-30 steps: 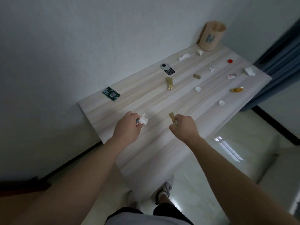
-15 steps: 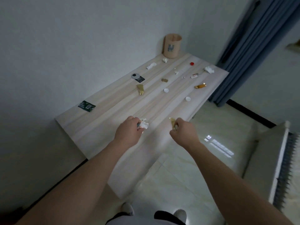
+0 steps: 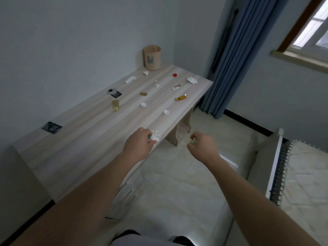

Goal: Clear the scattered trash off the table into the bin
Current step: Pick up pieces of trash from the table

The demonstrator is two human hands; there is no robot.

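My left hand is closed around a crumpled white tissue above the front edge of the pale wooden table. My right hand is off the table, over the floor, gripping a small gold wrapper. A tan bin stands at the table's far end by the wall. Scattered on the table are a gold wrapper, white caps, a red cap, white tissues and a gold packet.
A green circuit board lies near the wall on the left, and a black-and-grey disc item lies farther along. Blue curtains hang past the table's far end. A mattress and bed frame stand to the right across the tiled floor.
The view has swung right and back from the table. My right hand has moved off the table's edge over the floor with the wrapper; my left hand keeps hold of the tissue.
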